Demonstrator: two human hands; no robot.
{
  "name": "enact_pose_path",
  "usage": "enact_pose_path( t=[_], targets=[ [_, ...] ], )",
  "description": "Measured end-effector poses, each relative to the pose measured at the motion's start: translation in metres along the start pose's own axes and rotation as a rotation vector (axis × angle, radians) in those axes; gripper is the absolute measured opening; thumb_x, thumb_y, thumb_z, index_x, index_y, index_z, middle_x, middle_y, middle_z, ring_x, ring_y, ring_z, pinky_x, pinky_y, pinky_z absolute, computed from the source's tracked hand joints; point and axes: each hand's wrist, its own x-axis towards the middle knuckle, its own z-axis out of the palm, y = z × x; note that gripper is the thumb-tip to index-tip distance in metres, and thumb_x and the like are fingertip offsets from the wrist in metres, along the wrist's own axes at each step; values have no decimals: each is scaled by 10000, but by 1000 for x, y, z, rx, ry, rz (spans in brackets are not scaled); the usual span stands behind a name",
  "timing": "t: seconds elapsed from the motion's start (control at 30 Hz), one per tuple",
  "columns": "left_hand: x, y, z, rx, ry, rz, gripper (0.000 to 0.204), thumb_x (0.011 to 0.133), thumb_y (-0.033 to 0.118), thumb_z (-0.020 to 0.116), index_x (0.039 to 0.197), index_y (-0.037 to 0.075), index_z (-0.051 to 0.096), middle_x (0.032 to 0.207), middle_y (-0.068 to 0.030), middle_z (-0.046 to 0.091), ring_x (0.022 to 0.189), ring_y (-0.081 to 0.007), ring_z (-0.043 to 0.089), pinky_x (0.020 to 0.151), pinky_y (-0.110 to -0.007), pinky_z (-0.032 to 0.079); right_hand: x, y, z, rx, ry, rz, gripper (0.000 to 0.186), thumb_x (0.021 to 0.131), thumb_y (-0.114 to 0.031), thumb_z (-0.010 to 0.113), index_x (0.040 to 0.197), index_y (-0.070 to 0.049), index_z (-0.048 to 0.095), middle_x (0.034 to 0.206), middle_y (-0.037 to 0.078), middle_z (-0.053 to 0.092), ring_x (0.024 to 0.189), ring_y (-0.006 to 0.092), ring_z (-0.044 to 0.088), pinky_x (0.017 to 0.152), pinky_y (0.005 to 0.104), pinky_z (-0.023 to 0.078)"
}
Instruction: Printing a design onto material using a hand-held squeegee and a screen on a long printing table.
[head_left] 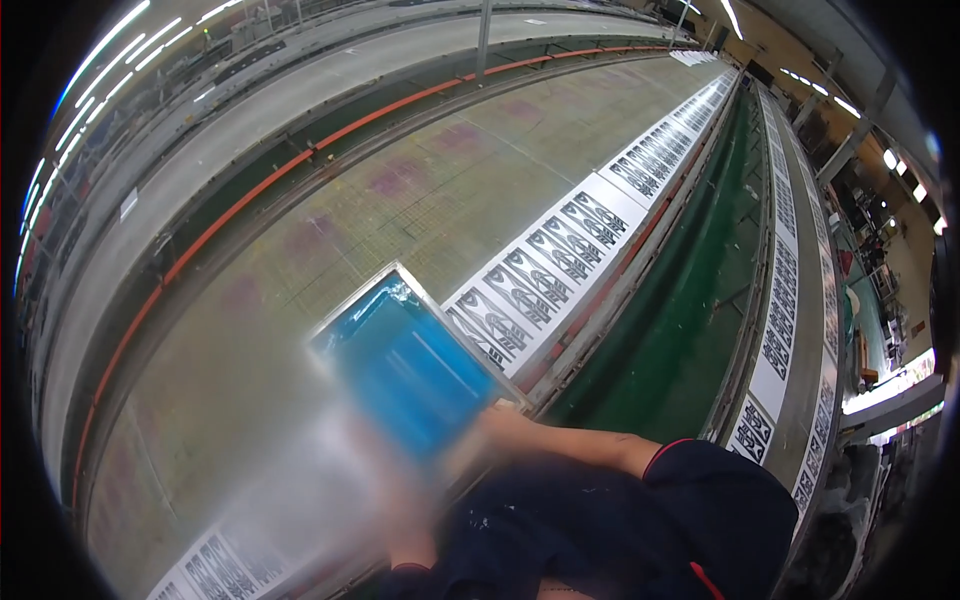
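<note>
A framed printing screen (410, 350) with a blue mesh and a pale rim lies over the long table, tilted in the view. My right hand (503, 425) is closed around its right edge near the close corner, the forearm reaching in from the right. My left hand (385, 480) is at the near side of the screen, smeared by a hazy patch, so its fingers cannot be made out. Beyond the screen, a strip of white sheets (550, 270) with black printed patterns runs along the table's right edge. More printed sheets (215, 570) show at the lower left, partly in the haze.
The long grey-green table (330, 220) carries faint pink and yellow stains. An orange rail (350, 125) borders its far left side. Right of it runs a green floor aisle (670, 320), then another table with printed strips (783, 290). Posts and ceiling lights stand beyond.
</note>
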Motion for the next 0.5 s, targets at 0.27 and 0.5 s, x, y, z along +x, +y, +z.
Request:
enact_pose_path(
  t=[0.27,0.5],
  targets=[
    [1,-19,31,18,-149,-57,298,988,217,662,1225,48,726,848,-64,672,789,-161,619,740,-325,503,-4,31,12,-20,73,-79,409,734,-84,703,1135,-31,642,1144,143,599,1167,332,590,1016,440,487],
    [-17,-66,-16,52,-255,-126,634,948,200,694,1566,204,552,989,-70,567,816,-174,549,778,-340,505,5,16,3,37,97,-72,455,747,9,650,1198,-46,643,1177,134,605,1165,354,581,998,452,484]
  ],
)
